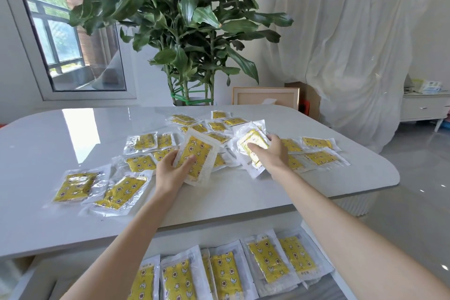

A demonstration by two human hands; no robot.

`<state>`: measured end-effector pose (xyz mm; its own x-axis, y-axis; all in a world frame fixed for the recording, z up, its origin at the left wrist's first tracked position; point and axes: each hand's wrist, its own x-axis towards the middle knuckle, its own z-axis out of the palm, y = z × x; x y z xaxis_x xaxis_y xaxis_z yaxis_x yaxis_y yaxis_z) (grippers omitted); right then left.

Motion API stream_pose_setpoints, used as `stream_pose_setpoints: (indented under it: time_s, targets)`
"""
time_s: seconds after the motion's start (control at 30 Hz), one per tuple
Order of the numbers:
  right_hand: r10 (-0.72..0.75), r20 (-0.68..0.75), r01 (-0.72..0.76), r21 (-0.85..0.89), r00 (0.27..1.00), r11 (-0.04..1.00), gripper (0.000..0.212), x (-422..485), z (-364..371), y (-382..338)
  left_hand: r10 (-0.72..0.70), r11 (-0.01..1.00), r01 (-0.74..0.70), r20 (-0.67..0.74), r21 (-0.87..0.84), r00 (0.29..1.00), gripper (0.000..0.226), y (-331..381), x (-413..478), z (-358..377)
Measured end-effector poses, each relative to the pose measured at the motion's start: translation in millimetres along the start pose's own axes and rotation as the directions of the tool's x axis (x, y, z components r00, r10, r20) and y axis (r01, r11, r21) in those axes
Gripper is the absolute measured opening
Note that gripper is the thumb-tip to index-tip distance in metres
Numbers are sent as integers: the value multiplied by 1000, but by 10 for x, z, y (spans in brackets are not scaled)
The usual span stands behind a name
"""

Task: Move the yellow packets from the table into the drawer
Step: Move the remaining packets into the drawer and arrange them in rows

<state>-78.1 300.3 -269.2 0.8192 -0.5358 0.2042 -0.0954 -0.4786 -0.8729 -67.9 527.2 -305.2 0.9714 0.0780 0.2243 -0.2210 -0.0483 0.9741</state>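
Progress sits at perhaps a quarter, as I judge it: a row of yellow packets (226, 273) already lies flat in the open drawer (34, 273) below the near edge, while many loose packets (75, 186) are scattered over the tabletop (73, 129). The left hand (170, 170) grips a tilted packet (197, 156), fingers curled round its edge; the right hand (272, 153) pinches a second packet (252, 146) just beside it. Room for moving looks generous. The near strip of tabletop between the hands and the drawer is bare, so both can draw straight back and down (the front edge is the one thing to clear). The drawer's left end seems free, though the arms hide part of it
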Motion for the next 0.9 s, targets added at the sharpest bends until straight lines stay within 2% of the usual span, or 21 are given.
stream_pose_setpoints:
  time_s: [0.1, 0.23, 0.37, 0.43, 0.5, 0.6, 0.73, 0.8, 0.9]
  targets:
    - [-171, -102, 173, 5, 980, 985, 42, -180, -146, -130, 0, 999, 1, 30, -32, 1000, 19, 86, -111, -34]
    - [-273, -92, 281, 96, 958, 955, 24, -403, -297, -262, 22, 998, -20, 22, -67, 1000, 10, 242, -293, -81]
    - [-268, 31, 251, 269, 963, 930, 25, -685, -385, -317, 15, 997, -12, 35, -78, 999, 12, 403, -508, -226]
    - [-294, 108, 245, 325, 950, 913, 30, -840, -420, -309, -5, 998, 8, 53, -58, 999, 21, 470, -653, -344]
    - [-316, 226, 225, 352, 922, 909, 26, -1001, -452, -275, -44, 999, 46, 69, -25, 997, 30, 517, -842, -488]
    - [-312, 422, 145, 382, 852, 913, 20, -1263, -494, -228, -122, 992, 123, 133, 0, 984, 30, 490, -1132, -737]
    - [-236, 642, 67, 277, 730, 959, 27, -1542, -445, -84, -247, 968, 225, 252, 115, 936, 35, 356, -1431, -1024]
    - [-156, 733, 13, 197, 662, 980, 30, -1617, -388, 21, -291, 950, 242, 279, 198, 915, 29, 296, -1508, -1116]
    - [-19, 822, -59, 64, 569, 996, 23, -1748, -253, 144, -376, 881, 236, 300, 411, 877, 15, 176, -1553, -1274]
